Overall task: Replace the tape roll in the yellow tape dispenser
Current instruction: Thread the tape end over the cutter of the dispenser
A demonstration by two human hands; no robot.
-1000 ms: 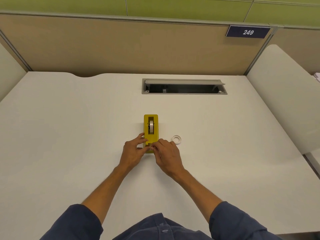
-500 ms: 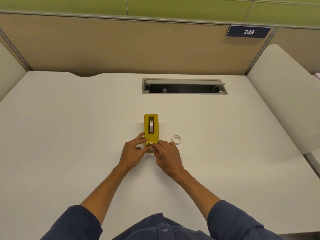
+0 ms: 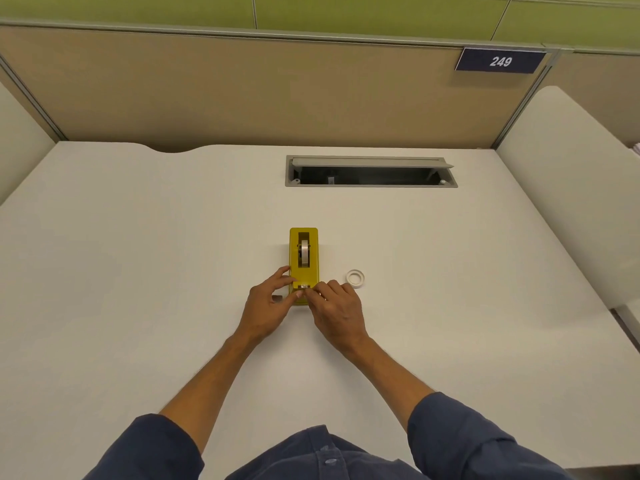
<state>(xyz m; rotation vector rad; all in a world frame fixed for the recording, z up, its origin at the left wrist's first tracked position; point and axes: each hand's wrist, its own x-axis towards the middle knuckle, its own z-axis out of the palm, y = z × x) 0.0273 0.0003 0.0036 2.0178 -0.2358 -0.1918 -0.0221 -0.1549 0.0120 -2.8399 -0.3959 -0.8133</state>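
Observation:
The yellow tape dispenser point(image 3: 304, 261) stands lengthwise in the middle of the white desk point(image 3: 138, 271), with a tape roll point(image 3: 304, 252) seated upright in its slot. My left hand point(image 3: 268, 306) grips the dispenser's near left side with thumb and fingers. My right hand point(image 3: 337, 315) pinches the tape end at the cutter on the near end of the dispenser. A second, white tape ring point(image 3: 355, 278) lies flat on the desk just right of the dispenser, a little beyond my right hand.
An open cable tray slot point(image 3: 370, 172) is set into the desk behind the dispenser. Tan partition walls enclose the desk at the back, with a sign reading 249 point(image 3: 500, 61). White side panels point(image 3: 568, 202) stand left and right.
Both hands stay at the dispenser's near end; my fingers have shifted only slightly at the cutter. The dispenser and the loose ring have not moved.

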